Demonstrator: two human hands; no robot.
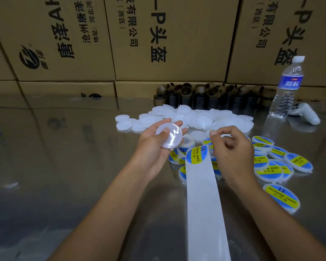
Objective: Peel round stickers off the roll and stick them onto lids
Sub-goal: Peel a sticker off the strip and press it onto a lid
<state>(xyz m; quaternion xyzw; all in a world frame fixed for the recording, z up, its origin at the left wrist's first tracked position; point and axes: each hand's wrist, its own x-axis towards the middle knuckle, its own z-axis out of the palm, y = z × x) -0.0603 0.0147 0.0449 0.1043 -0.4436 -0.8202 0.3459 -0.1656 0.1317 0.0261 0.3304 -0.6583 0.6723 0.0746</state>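
A: What does the left hand (158, 147) hold?
B: It cups a blank lid (169, 136), a round disc of translucent white plastic with a glossy glare, the thumb curled over its top.
A: And the right hand (231, 149)?
B: Its fingers are curled, thumb and forefinger pinched at the upper edge of the sticker (197, 155). Whether they grip it cannot be told.
A: Any writing?
B: The sticker, blue with a yellow band, reads "SOLDERING PASTE". It sits on a smooth white backing strip (205, 204), cut off by the bottom edge. The labelled lids (282, 197) carry the same words.
A: Behind them?
B: A pile of plain lids (196, 117), brown cardboard cores (205, 95), cartons (158, 34) printed with Chinese characters, and a clear water bottle (288, 85) on the shiny table (64, 166).
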